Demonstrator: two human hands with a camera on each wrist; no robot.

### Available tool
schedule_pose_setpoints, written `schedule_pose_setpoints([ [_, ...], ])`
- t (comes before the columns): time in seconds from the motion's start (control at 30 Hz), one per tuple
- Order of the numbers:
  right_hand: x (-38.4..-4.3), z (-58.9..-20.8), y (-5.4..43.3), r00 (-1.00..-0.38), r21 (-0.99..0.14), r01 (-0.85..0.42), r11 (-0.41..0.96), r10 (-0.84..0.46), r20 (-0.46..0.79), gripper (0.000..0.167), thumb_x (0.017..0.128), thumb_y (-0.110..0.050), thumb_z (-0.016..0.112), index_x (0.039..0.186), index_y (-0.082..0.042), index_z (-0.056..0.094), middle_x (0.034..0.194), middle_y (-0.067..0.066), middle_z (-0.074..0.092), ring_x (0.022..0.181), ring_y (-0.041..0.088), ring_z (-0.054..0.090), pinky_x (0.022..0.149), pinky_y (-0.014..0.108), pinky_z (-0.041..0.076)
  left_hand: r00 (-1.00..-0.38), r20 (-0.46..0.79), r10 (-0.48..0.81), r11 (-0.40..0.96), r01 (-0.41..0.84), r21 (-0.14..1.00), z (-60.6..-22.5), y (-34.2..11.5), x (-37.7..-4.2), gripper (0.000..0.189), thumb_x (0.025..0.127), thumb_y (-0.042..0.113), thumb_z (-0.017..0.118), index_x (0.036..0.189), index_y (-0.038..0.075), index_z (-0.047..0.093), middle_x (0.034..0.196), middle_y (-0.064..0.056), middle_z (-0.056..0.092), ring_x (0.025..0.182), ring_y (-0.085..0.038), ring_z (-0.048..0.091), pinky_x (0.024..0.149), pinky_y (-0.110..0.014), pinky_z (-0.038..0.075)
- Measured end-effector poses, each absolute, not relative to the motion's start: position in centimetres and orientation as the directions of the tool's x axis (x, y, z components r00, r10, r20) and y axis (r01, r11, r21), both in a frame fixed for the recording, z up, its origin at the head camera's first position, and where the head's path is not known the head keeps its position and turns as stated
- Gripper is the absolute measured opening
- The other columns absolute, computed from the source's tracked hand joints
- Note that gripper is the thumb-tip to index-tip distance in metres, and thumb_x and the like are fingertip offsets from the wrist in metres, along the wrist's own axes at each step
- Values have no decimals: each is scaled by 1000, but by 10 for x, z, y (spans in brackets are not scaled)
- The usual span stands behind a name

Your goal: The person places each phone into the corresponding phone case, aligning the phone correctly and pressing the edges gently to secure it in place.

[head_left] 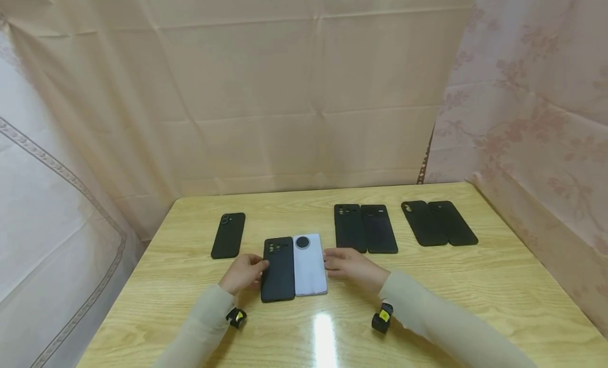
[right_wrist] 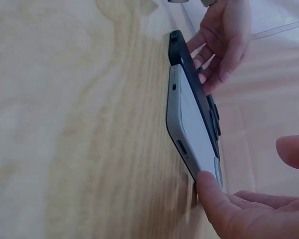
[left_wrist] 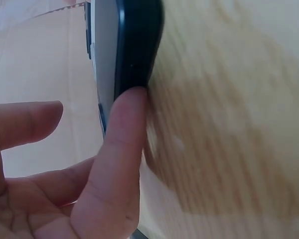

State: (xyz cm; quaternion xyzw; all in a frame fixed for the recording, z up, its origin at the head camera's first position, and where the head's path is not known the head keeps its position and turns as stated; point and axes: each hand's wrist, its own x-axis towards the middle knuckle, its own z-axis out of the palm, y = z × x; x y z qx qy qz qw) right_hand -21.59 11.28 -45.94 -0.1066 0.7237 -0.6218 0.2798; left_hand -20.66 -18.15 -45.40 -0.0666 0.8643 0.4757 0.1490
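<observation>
A black phone case [head_left: 277, 273] with camera cutouts lies face down beside a white phone [head_left: 310, 273] with a round black camera, their long sides touching. At the case's left edge is my left hand [head_left: 243, 273]; in the left wrist view one digit presses the black edge [left_wrist: 139, 50] while another finger stays apart from it. My right hand [head_left: 353, 267] is at the phone's right edge, and in the right wrist view one fingertip touches the pale side of the phone [right_wrist: 175, 117]. Neither hand wraps around its object.
A black phone [head_left: 229, 236] lies alone at the back left. Behind my right hand is a side-by-side dark pair, a case [head_left: 350, 228] and a phone [head_left: 378, 230]. Another black pair [head_left: 423, 225] lies farther right. Cloth curtains [head_left: 304, 93] hang behind the wooden table [head_left: 166, 304].
</observation>
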Motion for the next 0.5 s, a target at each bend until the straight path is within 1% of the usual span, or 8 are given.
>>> schedule_pose_setpoints([
  [0.27, -199, -457, 129, -808, -951, 260, 168, -501, -310, 60, 103, -22, 50, 149, 9, 26, 152, 28, 37, 135, 35, 47, 108, 41, 46, -952, -300, 56, 570, -216, 793, -457, -173, -195, 39, 98, 20, 57, 121, -11, 57, 107, -19, 64, 85, -22, 64, 70, -35, 60],
  [0.5, -184, -458, 137, -825, -943, 307, 129, -458, -331, 61, 101, -23, 54, 147, 10, 31, 146, 27, 44, 127, 32, 56, 104, 38, 49, -950, -299, 89, 592, -191, 783, -456, -169, -184, 36, 97, 25, 59, 113, -7, 60, 101, -16, 64, 81, -19, 64, 67, -34, 60],
])
